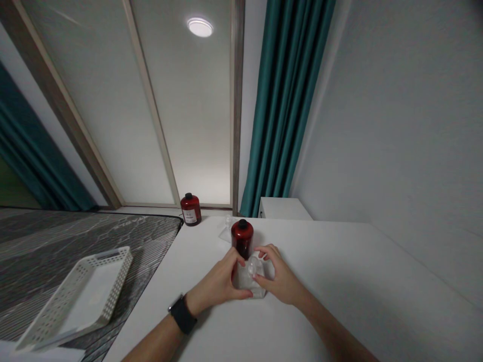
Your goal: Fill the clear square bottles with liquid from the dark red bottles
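Note:
A clear, squarish glass-like container [245,284] lies or stands on the white table between my hands. My left hand [228,281], with a black watch on its wrist, curves its thumb and fingers around the container's left side. At its top is a clear round piece [253,265]. My right hand [277,274] bends its thumb and fingers about that round piece, the thumb touching it. Just behind my hands stands a dark red bottle [242,236] with a black cap, its lower part partly hidden by my left fingers.
Another red bottle [190,210] with a white label stands at the table's far left corner. Crumpled clear plastic [225,232] lies behind the nearer bottle. A white perforated basket [119,289] rests on the grey patterned surface at left. A white cabinet [283,207] stands beyond the table [339,261].

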A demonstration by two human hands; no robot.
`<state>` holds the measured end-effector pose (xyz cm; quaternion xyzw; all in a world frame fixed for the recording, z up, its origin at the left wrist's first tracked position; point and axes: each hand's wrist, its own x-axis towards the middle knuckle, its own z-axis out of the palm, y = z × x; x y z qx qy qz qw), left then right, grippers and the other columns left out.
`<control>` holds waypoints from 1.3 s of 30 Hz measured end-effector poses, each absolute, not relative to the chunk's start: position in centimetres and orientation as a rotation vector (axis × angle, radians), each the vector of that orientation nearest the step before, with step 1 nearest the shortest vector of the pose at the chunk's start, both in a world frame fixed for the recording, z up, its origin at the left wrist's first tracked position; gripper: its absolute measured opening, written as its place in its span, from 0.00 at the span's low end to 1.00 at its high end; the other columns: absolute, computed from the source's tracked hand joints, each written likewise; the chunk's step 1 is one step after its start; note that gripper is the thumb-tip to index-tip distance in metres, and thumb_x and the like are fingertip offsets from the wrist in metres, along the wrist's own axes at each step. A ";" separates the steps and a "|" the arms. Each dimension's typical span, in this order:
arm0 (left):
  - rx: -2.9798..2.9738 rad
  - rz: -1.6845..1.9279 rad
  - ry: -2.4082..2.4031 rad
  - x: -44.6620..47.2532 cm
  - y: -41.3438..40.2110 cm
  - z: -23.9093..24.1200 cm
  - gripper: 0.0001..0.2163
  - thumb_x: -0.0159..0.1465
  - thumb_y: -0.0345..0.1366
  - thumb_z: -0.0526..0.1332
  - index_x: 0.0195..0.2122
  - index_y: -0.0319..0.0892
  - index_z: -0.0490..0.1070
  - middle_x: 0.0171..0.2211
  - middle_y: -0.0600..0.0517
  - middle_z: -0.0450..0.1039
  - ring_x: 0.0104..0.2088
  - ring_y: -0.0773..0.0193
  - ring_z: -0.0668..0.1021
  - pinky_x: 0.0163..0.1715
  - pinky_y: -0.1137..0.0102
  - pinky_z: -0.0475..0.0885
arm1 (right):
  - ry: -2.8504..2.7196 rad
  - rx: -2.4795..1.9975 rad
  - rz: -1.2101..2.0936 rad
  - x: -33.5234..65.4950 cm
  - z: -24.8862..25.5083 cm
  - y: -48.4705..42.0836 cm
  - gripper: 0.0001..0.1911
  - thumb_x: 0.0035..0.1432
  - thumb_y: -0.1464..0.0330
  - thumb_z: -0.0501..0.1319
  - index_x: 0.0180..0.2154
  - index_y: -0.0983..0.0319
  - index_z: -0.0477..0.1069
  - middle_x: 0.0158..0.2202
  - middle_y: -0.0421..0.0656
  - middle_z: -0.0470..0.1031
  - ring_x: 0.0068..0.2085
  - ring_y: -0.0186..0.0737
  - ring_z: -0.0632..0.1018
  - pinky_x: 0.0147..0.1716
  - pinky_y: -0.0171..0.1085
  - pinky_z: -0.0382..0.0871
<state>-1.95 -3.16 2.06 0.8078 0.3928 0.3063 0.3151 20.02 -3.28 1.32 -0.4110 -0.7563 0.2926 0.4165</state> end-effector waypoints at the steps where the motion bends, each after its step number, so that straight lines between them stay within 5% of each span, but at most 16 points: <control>1: 2.133 0.808 1.030 -2.0 -3.1 2.1 0.24 0.49 0.35 0.75 0.41 0.44 0.63 0.40 0.54 0.65 0.33 0.64 0.68 0.31 0.71 0.64 | -1.905 -1.033 0.732 20.4 1.3 -3.1 0.28 0.50 0.75 0.64 0.54 0.57 0.67 0.45 0.44 0.68 0.47 0.47 0.71 0.51 0.46 0.67; 6: 2.140 0.795 1.039 -2.0 -3.2 2.3 0.24 0.50 0.36 0.75 0.42 0.44 0.64 0.41 0.54 0.65 0.32 0.65 0.67 0.29 0.72 0.63 | -1.893 -0.982 0.670 21.0 1.9 -3.2 0.29 0.50 0.79 0.56 0.54 0.57 0.67 0.41 0.43 0.69 0.46 0.46 0.72 0.53 0.48 0.67; 13: 2.083 0.822 1.006 -1.9 -3.2 1.9 0.22 0.52 0.37 0.73 0.42 0.44 0.62 0.39 0.54 0.64 0.30 0.67 0.65 0.27 0.73 0.61 | -1.674 -1.053 0.927 17.3 1.0 -5.0 0.42 0.47 0.75 0.66 0.63 0.55 0.58 0.50 0.45 0.72 0.52 0.48 0.74 0.57 0.49 0.66; 23: 2.076 0.801 1.018 -1.9 -3.2 2.0 0.23 0.50 0.34 0.75 0.40 0.44 0.62 0.38 0.55 0.63 0.32 0.65 0.65 0.30 0.72 0.62 | -1.711 -0.982 0.887 19.4 1.1 -3.7 0.42 0.53 0.71 0.63 0.67 0.56 0.50 0.38 0.39 0.71 0.43 0.42 0.75 0.57 0.48 0.64; 30: 2.076 0.827 0.994 -2.0 -3.1 1.8 0.23 0.51 0.34 0.74 0.40 0.44 0.61 0.39 0.54 0.64 0.31 0.66 0.66 0.29 0.73 0.62 | -1.691 -0.963 1.012 17.8 1.0 -4.7 0.46 0.50 0.75 0.64 0.67 0.54 0.51 0.51 0.45 0.74 0.53 0.47 0.75 0.59 0.50 0.64; 36: 2.071 0.812 0.992 -2.0 -3.0 1.6 0.23 0.51 0.37 0.75 0.39 0.44 0.61 0.40 0.54 0.64 0.32 0.66 0.66 0.28 0.73 0.62 | -1.685 -1.047 0.892 17.7 0.8 -4.6 0.43 0.51 0.75 0.62 0.67 0.55 0.53 0.44 0.43 0.72 0.48 0.44 0.75 0.57 0.48 0.66; 39: 2.056 0.806 0.996 -1.9 -3.0 1.7 0.24 0.50 0.34 0.75 0.39 0.44 0.60 0.40 0.54 0.63 0.31 0.66 0.66 0.29 0.73 0.62 | -1.723 -0.962 0.950 18.1 1.1 -4.7 0.44 0.51 0.77 0.60 0.68 0.55 0.50 0.49 0.45 0.73 0.52 0.45 0.74 0.60 0.49 0.62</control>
